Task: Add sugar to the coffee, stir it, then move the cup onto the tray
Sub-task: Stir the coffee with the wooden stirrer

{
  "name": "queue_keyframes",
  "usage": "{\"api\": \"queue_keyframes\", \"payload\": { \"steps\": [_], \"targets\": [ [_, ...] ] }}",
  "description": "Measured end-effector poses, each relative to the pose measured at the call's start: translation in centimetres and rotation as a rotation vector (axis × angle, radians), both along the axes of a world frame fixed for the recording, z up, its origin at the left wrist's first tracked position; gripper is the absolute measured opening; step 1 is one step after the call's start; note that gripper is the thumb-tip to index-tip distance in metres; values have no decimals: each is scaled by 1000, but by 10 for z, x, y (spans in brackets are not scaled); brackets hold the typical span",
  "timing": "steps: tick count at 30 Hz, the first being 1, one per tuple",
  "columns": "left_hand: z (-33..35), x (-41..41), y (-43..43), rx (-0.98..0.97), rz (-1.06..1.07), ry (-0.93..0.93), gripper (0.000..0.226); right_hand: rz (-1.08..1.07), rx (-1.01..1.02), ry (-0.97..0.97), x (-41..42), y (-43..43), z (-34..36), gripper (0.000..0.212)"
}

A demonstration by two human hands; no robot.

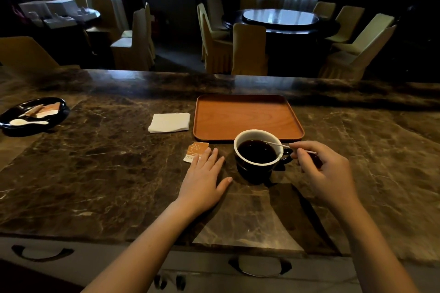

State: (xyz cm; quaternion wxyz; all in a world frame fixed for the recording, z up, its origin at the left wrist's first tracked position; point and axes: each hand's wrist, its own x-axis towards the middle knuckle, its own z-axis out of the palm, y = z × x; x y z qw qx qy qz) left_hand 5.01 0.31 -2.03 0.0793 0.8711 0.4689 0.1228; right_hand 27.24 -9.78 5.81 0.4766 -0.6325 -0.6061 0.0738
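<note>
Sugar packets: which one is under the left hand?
The orange sugar packet on the marble counter left of the dark coffee cup; left hand fingertips overlap it. The others lie on the black plate far left.

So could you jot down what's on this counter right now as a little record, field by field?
cup: dark cup with white inside, full of coffee, on the counter just in front of the tray
tray: wooden tray, nothing on it
right hand: right hand holds a thin stirrer that reaches over the cup's rim
left hand: left hand flat on the counter, fingertips on an orange sugar packet
napkin: white napkin left of the tray
far left: black plate with packets and a white spoon
</note>
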Motion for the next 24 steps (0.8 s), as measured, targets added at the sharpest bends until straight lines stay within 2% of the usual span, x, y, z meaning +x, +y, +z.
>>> {"api": "queue_keyframes", "payload": {
  "steps": [4, 12, 16, 24],
  "targets": [
    [1, -8, -7, -15, -16, 24, 61, -26, 26, 19, 1, -4, -6, 18],
    [-2, -19, -28, -69, -55, -62, 60, -55, 59, 41, 5, -8, -9, 21],
    [-6, -20, -35, -33, -57, -12, 60, -70, 36, 0, 6, -8, -8, 18],
    [-8, -19, -37, -3, -51, 56, 60, -106, -225, -133, 6, -7, -1, 18]
  ]
}}
